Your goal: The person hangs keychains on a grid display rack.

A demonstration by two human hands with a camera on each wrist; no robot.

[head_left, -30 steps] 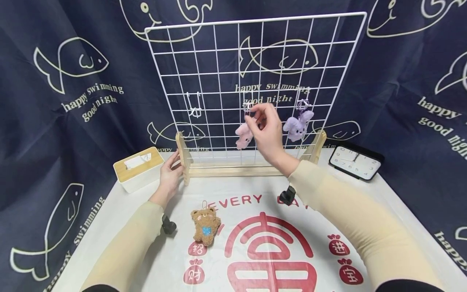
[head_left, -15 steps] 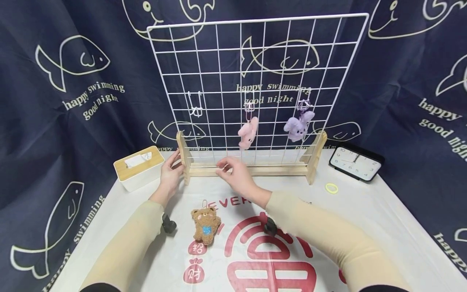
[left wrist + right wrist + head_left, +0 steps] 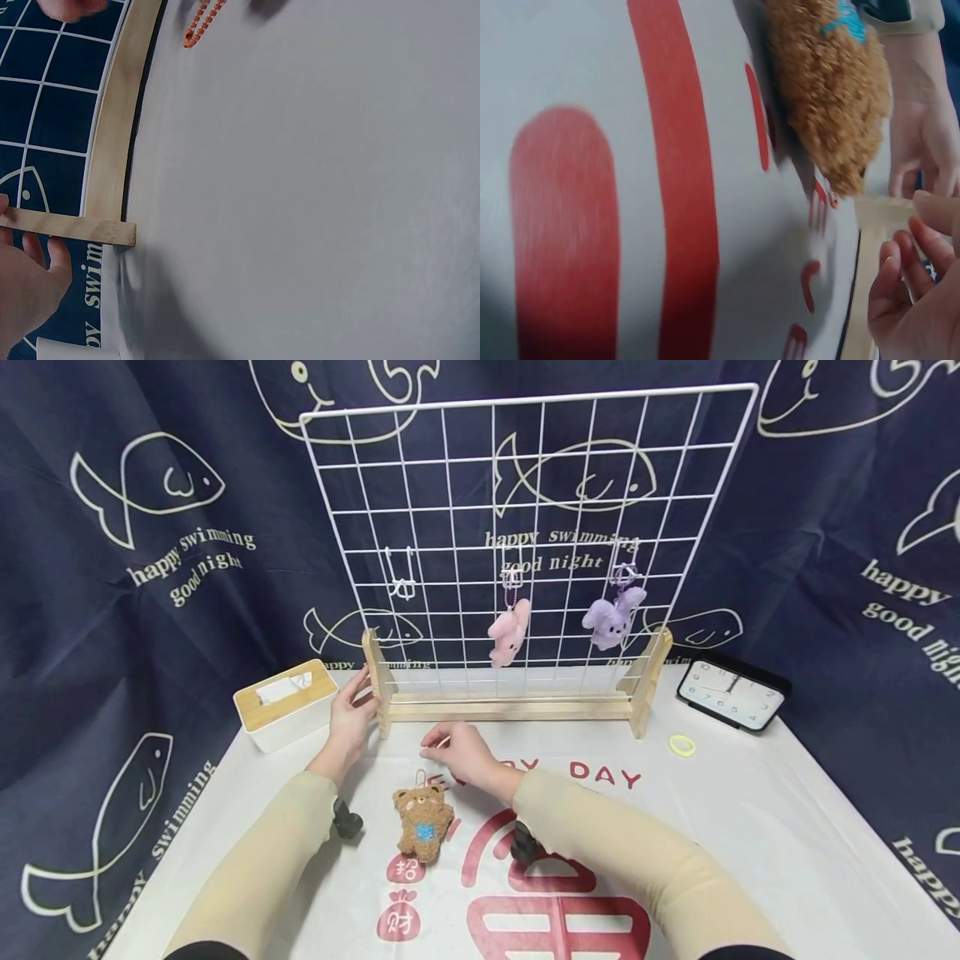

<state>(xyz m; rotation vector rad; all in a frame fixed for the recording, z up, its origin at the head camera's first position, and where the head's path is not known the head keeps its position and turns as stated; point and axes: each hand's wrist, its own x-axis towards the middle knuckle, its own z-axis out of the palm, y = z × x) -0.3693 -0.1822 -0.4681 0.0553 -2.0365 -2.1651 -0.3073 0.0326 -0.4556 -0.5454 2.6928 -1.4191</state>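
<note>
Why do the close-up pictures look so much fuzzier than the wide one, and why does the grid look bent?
Head view: even light, sharp, but the wide lens bows the grid outward. Left wrist view: crisp wooden rail, soft shadow by the left hand. Right wrist view: too close, so the bear and the red print blur.

The tissue box (image 3: 283, 705) sits left of the grid rack (image 3: 525, 552), the clock (image 3: 731, 692) right, the bear keychain (image 3: 423, 822) before it.
</note>
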